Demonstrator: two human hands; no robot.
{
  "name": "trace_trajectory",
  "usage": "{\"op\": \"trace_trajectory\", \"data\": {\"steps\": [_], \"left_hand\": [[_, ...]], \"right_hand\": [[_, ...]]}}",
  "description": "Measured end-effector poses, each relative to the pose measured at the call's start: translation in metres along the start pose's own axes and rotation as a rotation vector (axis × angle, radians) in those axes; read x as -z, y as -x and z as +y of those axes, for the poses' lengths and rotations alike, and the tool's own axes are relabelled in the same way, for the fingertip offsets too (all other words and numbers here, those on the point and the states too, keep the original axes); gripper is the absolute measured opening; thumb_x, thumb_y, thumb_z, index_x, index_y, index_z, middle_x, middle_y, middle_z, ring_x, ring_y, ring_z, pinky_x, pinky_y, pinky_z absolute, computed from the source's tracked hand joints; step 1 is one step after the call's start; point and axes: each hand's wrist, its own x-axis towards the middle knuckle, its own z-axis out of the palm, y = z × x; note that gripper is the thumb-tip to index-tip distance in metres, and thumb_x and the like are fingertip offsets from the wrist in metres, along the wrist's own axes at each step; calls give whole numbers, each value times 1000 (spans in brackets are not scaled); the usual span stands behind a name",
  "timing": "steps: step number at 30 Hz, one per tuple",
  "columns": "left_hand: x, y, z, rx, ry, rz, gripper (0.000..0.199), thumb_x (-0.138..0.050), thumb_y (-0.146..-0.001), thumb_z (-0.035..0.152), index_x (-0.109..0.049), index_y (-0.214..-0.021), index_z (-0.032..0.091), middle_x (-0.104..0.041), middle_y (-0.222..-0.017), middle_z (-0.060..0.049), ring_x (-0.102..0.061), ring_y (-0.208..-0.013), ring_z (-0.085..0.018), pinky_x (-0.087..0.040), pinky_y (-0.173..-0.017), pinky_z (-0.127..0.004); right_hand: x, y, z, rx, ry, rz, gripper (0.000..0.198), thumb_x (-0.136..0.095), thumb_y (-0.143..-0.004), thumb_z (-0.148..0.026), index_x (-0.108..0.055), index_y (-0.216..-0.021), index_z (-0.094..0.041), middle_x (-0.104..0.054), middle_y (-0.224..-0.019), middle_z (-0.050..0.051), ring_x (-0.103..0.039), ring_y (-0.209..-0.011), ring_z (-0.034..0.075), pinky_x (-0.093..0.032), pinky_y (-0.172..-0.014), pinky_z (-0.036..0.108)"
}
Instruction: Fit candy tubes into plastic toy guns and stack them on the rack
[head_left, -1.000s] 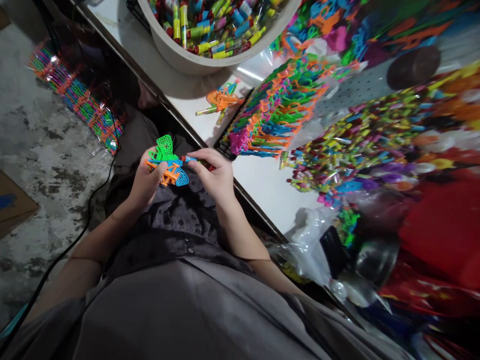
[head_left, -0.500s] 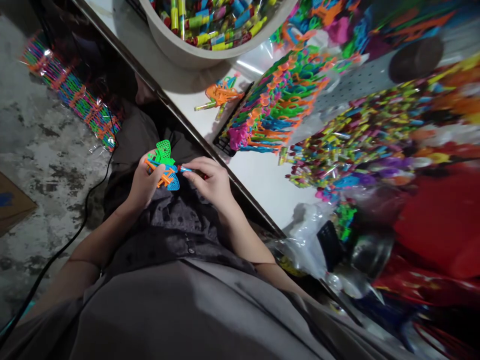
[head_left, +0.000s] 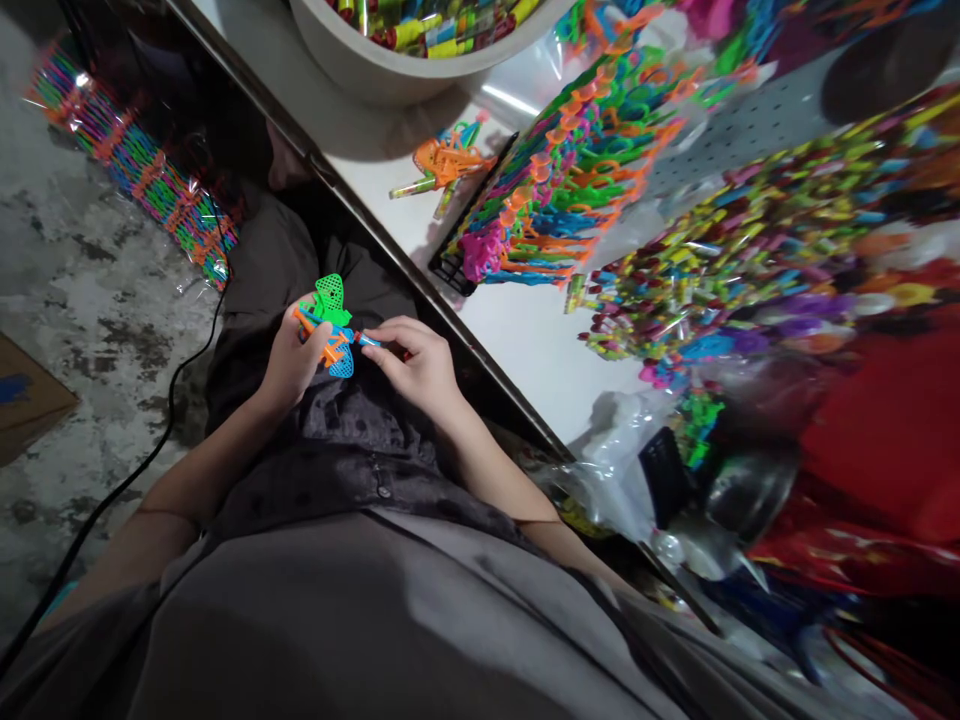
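Over my lap, my left hand [head_left: 292, 355] is closed around a few plastic toy pieces [head_left: 330, 298] in green, orange and blue, with mesh wing-like parts fanning out past the thumb. Facing it, my right hand [head_left: 420, 365] pinches a small capped tube [head_left: 366, 339], blue with a dark red end. The tube's tip meets the blue piece, or lies right against it; I cannot tell whether it is fitted in. The rest of the tube is hidden behind my fingers.
On the white table [head_left: 517, 370] stand a round tub [head_left: 360, 75] of colourful tubes and a rack [head_left: 555, 220] packed with plastic pieces. An orange toy [head_left: 450, 160] lies beside the rack. Heaped tubes [head_left: 712, 270] spread rightward. A wrapped bundle [head_left: 142, 175] and a black cable [head_left: 174, 390] are at left.
The red-ended tip of the tube now sits closer against the blue piece. Both hands keep their grips. The view has shifted slightly, so the table things appear a little higher.
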Motion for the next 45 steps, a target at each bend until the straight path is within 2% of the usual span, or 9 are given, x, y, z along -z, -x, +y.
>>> {"op": "trace_trajectory", "data": {"steps": [5,13,20,25,29,34,37,40,45], "left_hand": [[-2,2,-8,-4,3,-36,39,-58,-78,30,-49,-114,20,-63,-98,-3,-62,-88,-15,-50,-83,-29],[-12,11,-11,154,113,-119,37,-57,-79,27,-49,-114,19,-63,-96,-4,-62,-87,-15,-52,-82,-31],[-11,17,-18,-96,2,-33,45,-63,-79,33,-48,-120,24,-59,-114,-5,-57,-112,-23,-46,-97,-39],[-6,5,-5,34,87,-186,40,-65,-76,21,-54,-114,18,-61,-105,-6,-56,-114,-27,-47,-98,-43],[-1,-8,-1,132,204,-375,41,-69,-69,10,-57,-107,15,-63,-96,-4,-59,-109,-27,-48,-97,-46],[2,-11,-8,61,151,-416,52,-76,-62,14,-58,-111,18,-64,-95,-3,-64,-98,-24,-53,-90,-42],[4,-5,-12,77,181,-386,64,-76,-62,15,-53,-121,21,-64,-95,-4,-66,-96,-24,-55,-87,-40],[7,0,-15,199,238,-407,70,-73,-67,15,-45,-131,22,-65,-93,-5,-67,-95,-24,-55,-86,-42],[10,-1,-24,383,204,-457,58,-66,-76,25,-47,-129,16,-68,-87,-9,-68,-76,-22,-57,-75,-42]], "right_hand": [[-1,6,-2,-35,12,2,26,-62,-84,-43,-68,-83,-17,-65,-83,6,-58,-73,15,-49,-64,28],[13,14,-9,-106,22,-95,30,-59,-85,-46,-64,-83,-17,-60,-81,4,-49,-62,10,-41,-55,25],[6,25,-6,-149,0,-37,32,-59,-84,-50,-62,-81,-18,-61,-84,4,-54,-74,14,-45,-63,28],[18,21,5,-222,-145,-138,41,-54,-83,-60,-62,-88,-20,-61,-81,2,-53,-64,11,-46,-57,26],[24,3,14,-209,-137,-101,49,-50,-83,-65,-57,-108,-23,-59,-81,1,-55,-68,12,-48,-60,27],[16,-13,20,-200,-142,-167,47,-54,-81,-65,-54,-98,-21,-56,-78,-1,-54,-68,10,-49,-63,25],[11,-13,27,-195,-157,-137,46,-53,-82,-65,-53,-93,-20,-54,-73,-2,-53,-65,10,-49,-60,24],[9,-11,39,-180,-123,-60,43,-52,-84,-63,-54,-92,-20,-51,-69,-2,-52,-63,10,-48,-58,24],[10,-12,48,-79,2,167,43,-39,-91,-59,-58,-96,-21,-52,-74,1,-57,-71,14,-48,-61,27]]}}
